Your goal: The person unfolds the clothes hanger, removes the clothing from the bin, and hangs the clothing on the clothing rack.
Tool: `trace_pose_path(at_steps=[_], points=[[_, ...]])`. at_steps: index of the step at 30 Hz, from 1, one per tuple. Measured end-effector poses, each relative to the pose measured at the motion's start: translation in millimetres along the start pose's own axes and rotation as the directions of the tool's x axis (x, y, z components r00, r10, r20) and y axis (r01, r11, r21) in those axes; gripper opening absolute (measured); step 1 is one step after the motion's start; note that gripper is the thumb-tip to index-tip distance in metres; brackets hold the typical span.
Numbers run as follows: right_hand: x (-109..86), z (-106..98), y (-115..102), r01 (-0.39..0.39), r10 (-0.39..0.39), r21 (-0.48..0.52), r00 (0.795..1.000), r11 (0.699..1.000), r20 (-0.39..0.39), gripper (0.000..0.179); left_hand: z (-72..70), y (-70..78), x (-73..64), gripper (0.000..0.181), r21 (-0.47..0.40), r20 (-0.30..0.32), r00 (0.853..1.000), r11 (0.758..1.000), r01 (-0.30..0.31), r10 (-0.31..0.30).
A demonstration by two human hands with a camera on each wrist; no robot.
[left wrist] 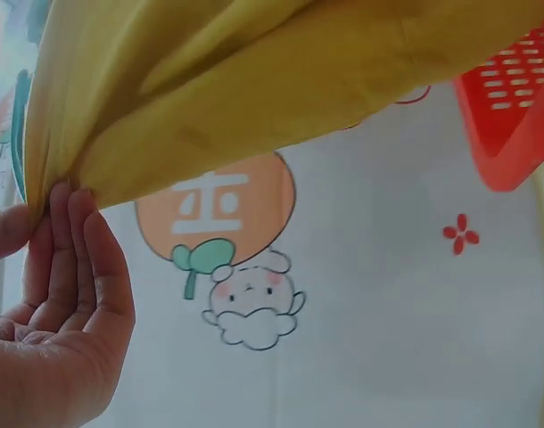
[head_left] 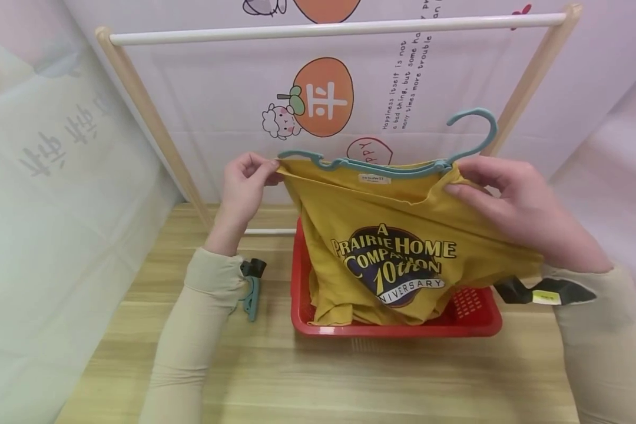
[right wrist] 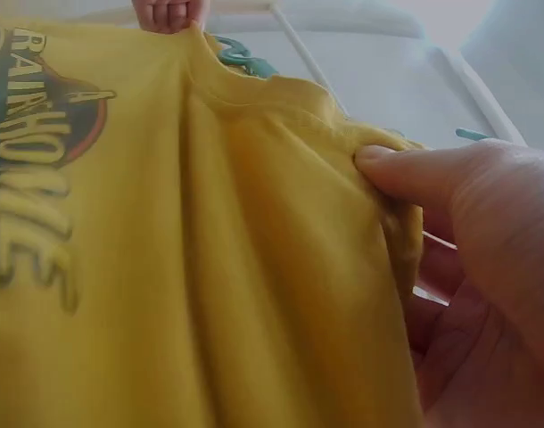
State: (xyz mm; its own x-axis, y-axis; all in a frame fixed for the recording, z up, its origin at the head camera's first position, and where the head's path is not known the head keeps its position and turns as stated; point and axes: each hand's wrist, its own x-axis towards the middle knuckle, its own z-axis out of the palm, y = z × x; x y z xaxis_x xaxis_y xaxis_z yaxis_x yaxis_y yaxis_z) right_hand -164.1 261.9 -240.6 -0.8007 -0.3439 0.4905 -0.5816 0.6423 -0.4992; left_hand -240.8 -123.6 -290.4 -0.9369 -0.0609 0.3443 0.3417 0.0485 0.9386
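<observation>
A mustard-yellow T-shirt with a dark printed emblem hangs between my two hands, its lower part down in a red basket. My left hand pinches the left end of the neckline between thumb and fingers; the left wrist view shows the yellow cloth gathered at those fingertips. On the other side, my right hand pinches the shirt's shoulder, thumb in front. A teal plastic hanger lies along the neck opening, its hook pointing up beside the right hand. Whether the right fingers also grip the hanger is hidden behind the cloth.
Behind the basket stands a rack with a white rail and wooden uprights. A teal clip-like piece is by the left wrist on the wood-grain table. Printed white cloth hangs behind.
</observation>
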Motion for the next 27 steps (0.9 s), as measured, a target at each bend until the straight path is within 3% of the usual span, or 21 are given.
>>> trace_pose_path(at_steps=[5,11,22,27], points=[[-2.3,-1.9,2.2,0.031,-0.031,0.024,0.999,0.999,0.011,0.025,-5.2,6.8,2.2,0.012,0.021,-0.032,0.999,1.000,0.006,-0.006],[-4.3,-4.0,2.0,0.068,-0.069,0.068,0.998,0.995,0.002,0.030,-3.6,6.3,4.4,0.015,0.028,-0.011,1.000,0.999,0.015,-0.015],[-3.8,-8.3,1.5,0.095,-0.094,-0.050,0.995,0.994,0.032,0.034,-4.2,11.4,1.8,0.014,0.047,-0.026,0.999,0.999,-0.019,0.020],[-3.8,-10.6,1.7,0.093,-0.089,-0.085,0.995,0.992,0.048,0.034,-3.6,16.1,-0.7,0.015,0.041,-0.027,0.997,0.996,-0.077,0.078]])
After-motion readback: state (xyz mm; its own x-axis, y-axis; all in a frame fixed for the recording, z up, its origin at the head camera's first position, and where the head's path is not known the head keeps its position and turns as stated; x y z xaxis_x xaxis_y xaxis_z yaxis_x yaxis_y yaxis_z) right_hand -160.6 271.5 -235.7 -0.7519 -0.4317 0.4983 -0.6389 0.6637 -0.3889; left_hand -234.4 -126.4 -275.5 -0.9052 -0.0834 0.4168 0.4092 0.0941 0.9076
